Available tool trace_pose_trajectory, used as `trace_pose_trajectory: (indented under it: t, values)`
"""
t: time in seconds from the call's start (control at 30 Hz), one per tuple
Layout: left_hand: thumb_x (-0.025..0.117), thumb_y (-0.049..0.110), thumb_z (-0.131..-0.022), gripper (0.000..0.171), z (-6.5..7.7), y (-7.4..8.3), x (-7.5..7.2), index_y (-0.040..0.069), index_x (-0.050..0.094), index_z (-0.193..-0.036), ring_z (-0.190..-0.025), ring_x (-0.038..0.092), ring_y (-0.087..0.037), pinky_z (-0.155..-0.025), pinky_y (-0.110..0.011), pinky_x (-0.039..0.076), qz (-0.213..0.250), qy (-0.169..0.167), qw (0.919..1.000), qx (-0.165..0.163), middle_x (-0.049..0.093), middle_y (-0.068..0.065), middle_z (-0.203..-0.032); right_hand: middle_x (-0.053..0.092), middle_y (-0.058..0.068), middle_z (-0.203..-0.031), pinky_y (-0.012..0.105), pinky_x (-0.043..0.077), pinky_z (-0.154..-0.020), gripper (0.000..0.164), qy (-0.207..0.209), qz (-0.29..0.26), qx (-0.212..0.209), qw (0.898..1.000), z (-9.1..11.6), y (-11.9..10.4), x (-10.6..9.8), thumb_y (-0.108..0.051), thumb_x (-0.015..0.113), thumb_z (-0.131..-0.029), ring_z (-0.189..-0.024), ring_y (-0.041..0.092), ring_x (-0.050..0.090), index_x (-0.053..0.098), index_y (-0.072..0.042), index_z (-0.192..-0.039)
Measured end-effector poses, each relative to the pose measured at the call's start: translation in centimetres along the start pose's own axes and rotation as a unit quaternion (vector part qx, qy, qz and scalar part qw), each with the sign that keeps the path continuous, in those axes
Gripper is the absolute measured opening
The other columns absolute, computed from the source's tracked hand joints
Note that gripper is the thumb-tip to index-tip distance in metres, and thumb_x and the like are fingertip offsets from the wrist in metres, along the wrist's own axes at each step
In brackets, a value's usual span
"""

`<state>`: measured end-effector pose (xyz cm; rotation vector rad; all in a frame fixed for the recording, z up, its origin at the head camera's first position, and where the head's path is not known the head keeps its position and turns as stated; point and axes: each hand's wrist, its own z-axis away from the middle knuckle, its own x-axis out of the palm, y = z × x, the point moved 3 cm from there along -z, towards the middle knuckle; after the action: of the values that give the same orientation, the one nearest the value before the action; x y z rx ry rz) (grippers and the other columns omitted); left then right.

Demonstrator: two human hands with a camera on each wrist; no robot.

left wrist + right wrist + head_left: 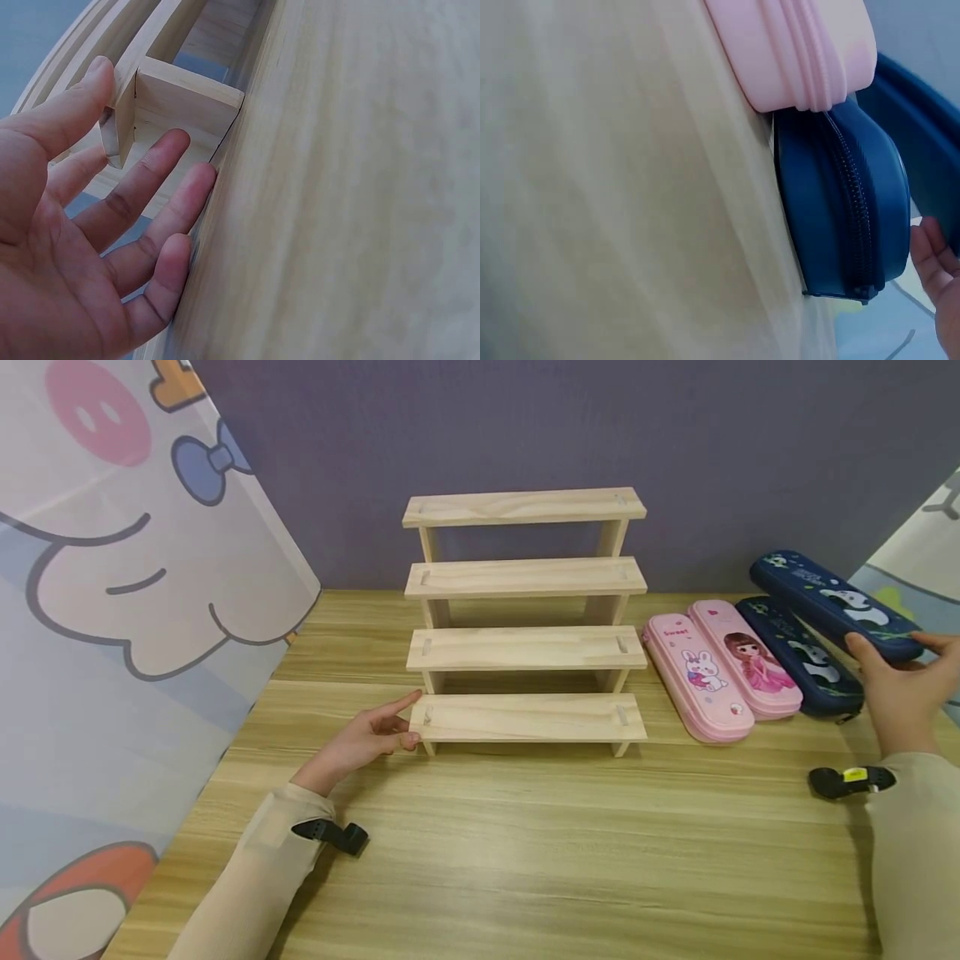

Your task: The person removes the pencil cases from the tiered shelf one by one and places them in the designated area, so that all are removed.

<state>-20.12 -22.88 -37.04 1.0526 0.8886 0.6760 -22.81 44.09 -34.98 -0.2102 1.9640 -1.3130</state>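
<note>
A stepped wooden display rack (525, 647) stands on the table. At the left end of its lowest step (528, 718), my left hand (362, 741) has the thumb at the front edge and the index finger at the back edge. The left wrist view shows that hand's other fingers (169, 154) loosely spread beside the step's support. Over at the right, my right hand (911, 689) grips the near end of a navy panda pencil case (832, 597), raised and tilted above a second navy pencil case (798, 656). The right wrist view shows only part of that hand (937, 262).
Two pink pencil cases, one with a rabbit (697, 677) and one with a doll (746, 660), lie between the rack and the navy one. A dark grey panel (360, 468) rises behind the table (562, 860). Cartoon-printed cloth (150, 610) borders the left side.
</note>
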Motion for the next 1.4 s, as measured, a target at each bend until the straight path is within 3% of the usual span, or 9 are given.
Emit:
trace_pose_trajectory:
  t: [0.13, 0.3, 0.6, 0.93, 1.23, 1.4]
  values:
    - [0.069, 0.012, -0.095, 0.076, 0.0, 0.1, 0.0, 0.014, 0.027, -0.158, -0.096, 0.067, -0.023, -0.085, -0.028, 0.050, 0.001, 0.002, 1.0000, -0.002, 0.066, -0.016, -0.108, 0.023, -0.009, -0.149, 0.018, 0.030, -0.106, 0.065, 0.015, -0.006, 0.033, 0.999, -0.4, 0.2, -0.2, -0.049, 0.063, -0.092, -0.115, -0.009, 0.038, 0.030, -0.033, -0.146]
    - [0.070, 0.013, -0.094, 0.077, 0.0, 0.2, 0.1, 0.015, 0.028, -0.158, -0.097, 0.067, -0.024, -0.085, -0.029, 0.050, 0.000, -0.001, 1.0000, -0.003, 0.067, -0.016, -0.108, 0.022, -0.005, -0.149, 0.017, 0.021, -0.109, 0.063, 0.037, -0.001, 0.028, 0.999, -0.8, 0.9, -0.4, -0.048, 0.064, -0.093, -0.133, -0.001, 0.027, 0.032, -0.032, -0.144]
    - [0.070, 0.010, -0.094, 0.074, 0.1, 0.1, 0.2, 0.012, 0.030, -0.157, -0.096, 0.065, -0.021, -0.086, -0.029, 0.051, 0.017, 0.004, 0.9998, 0.000, 0.065, -0.015, -0.107, 0.023, -0.010, -0.146, 0.025, 0.013, -0.115, 0.065, 0.035, 0.019, 0.016, 0.999, -1.8, 1.9, -1.1, -0.052, 0.063, -0.092, -0.135, 0.002, 0.021, 0.034, -0.032, -0.146]
    - [0.069, 0.009, -0.095, 0.074, 0.1, 0.2, 0.1, 0.012, 0.029, -0.157, -0.096, 0.066, -0.023, -0.086, -0.029, 0.051, 0.015, 0.003, 0.9999, -0.004, 0.065, -0.016, -0.107, 0.024, -0.008, -0.156, 0.027, 0.015, -0.116, 0.058, 0.009, 0.044, 0.094, 0.995, -2.1, 2.3, -1.6, -0.055, 0.065, -0.088, -0.142, 0.009, 0.022, 0.035, -0.050, -0.138]
    - [0.069, 0.008, -0.094, 0.075, 0.3, 0.1, 0.1, 0.012, 0.029, -0.157, -0.096, 0.065, -0.021, -0.087, -0.029, 0.051, 0.015, 0.005, 0.9999, -0.005, 0.065, -0.014, -0.106, 0.020, -0.025, -0.133, 0.029, 0.014, -0.116, 0.051, 0.004, 0.064, 0.082, 0.995, -1.9, 2.7, -1.4, -0.055, 0.063, -0.089, -0.143, 0.013, 0.020, 0.030, -0.055, -0.128]
    - [0.069, 0.011, -0.095, 0.074, 0.4, 0.1, 0.0, 0.012, 0.029, -0.157, -0.097, 0.066, -0.022, -0.087, -0.030, 0.051, 0.008, 0.007, 0.9999, -0.010, 0.065, -0.016, -0.108, 0.020, -0.024, -0.135, 0.029, 0.015, -0.117, 0.048, -0.010, 0.066, 0.101, 0.993, -1.5, 2.1, -1.5, -0.049, 0.065, -0.089, -0.143, 0.014, 0.019, 0.030, -0.056, -0.122]
